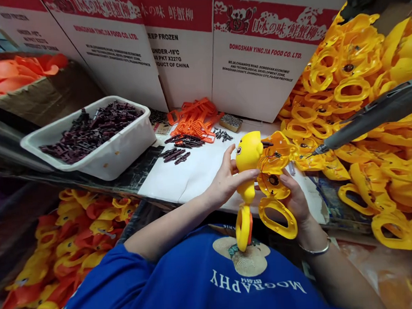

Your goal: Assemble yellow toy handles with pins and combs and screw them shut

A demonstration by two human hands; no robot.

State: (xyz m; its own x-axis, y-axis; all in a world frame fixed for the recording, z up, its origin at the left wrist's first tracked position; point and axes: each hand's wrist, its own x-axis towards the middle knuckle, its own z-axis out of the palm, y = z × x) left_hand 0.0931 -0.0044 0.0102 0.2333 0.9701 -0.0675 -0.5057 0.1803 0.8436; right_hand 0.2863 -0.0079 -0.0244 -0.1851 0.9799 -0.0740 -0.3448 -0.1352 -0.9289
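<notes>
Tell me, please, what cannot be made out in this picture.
- Left hand, head view: partly hidden behind the yellow shell with an eye.
- Right hand, head view: partly hidden behind the wired yellow shell.
- Dark pointed tool, head view: rear end cut off by the right edge.
- White tub, head view: floor hidden by the heaped dark pieces.
- Small metal pieces, head view: too small and crowded to count.
</notes>
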